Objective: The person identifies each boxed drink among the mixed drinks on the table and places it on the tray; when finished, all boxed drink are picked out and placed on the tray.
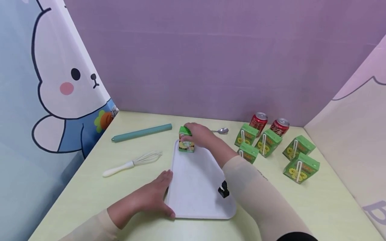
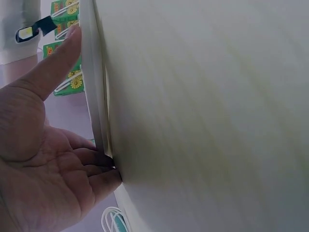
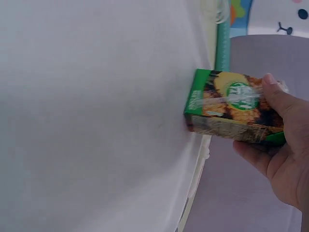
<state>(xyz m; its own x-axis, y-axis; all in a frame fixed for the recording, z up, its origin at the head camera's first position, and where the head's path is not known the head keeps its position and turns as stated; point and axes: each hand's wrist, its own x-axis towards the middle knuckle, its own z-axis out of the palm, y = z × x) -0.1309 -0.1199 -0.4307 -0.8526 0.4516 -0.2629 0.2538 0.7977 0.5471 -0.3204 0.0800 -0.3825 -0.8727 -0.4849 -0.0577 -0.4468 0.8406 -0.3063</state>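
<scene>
Head view: right grip [image 1: 199,134] holds a carton [image 1: 186,146], its long axis pointing upward

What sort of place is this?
Probably an indoor tabletop set made up for recording, not a working kitchen: a plain purple sheet backs the pale table, and a cartoon-rabbit sheet closes its left side.
</scene>
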